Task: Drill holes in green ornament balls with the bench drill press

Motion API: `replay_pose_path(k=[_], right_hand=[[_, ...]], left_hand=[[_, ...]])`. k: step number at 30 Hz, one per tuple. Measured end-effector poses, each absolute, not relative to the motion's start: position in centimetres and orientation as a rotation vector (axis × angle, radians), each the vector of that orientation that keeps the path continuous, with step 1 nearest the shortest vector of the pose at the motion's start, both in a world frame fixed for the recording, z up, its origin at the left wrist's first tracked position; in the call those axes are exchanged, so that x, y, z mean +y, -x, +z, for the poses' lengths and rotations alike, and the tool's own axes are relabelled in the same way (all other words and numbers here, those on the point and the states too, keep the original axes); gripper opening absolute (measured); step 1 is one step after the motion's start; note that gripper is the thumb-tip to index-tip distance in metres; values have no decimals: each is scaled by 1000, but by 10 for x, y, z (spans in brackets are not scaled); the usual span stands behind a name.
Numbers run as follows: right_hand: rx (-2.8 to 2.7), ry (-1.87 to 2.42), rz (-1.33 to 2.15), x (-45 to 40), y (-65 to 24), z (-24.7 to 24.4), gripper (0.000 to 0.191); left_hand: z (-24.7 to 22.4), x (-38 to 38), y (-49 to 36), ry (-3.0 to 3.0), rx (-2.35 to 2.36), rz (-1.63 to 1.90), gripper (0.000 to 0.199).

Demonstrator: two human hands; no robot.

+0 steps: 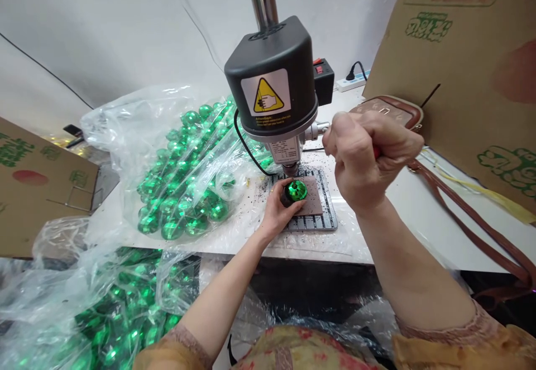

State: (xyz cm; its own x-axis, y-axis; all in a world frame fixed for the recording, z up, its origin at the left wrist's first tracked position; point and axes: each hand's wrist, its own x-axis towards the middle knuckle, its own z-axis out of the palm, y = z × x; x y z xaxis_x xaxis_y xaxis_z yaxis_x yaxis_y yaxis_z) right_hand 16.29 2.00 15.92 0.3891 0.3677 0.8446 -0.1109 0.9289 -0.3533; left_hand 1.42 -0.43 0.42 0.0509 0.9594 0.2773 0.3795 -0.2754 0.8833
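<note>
A shiny green faceted ball [297, 190] sits in a dark ring-like holder [288, 196], right under the chuck [290, 169] of a small black drill press [272, 80]. My left hand [280, 208] is wrapped round the ball and holder, thumb in front and fingers behind. Higher up on the right, my right hand [364, 149] is closed in a fist round the press's feed lever [321, 128]. A bit of red shows between its fingers. Beneath the ball lie a brownish board [315, 200] and the slotted grey base [329, 222], strewn with dark shavings.
Left of the press, a clear plastic bag [125, 116] of green balls [171, 208] lies on the white table [234, 244]; another bagful [134, 308] is below. Cardboard boxes [473, 80] flank both sides. A brown handbag [389, 107] and power strip [350, 83] are behind my right hand.
</note>
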Motion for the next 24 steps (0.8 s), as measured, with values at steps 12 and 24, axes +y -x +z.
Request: replay_pose_path(k=[12,24], right_hand=[[-1178,179,168,22,-163,144,49],[-1225,72,121,22,-166,133,47]], left_hand=[[1,-4,-13,-1703,1343,1232,58],[-1,-3,-13,-1759,1335,1261,57]])
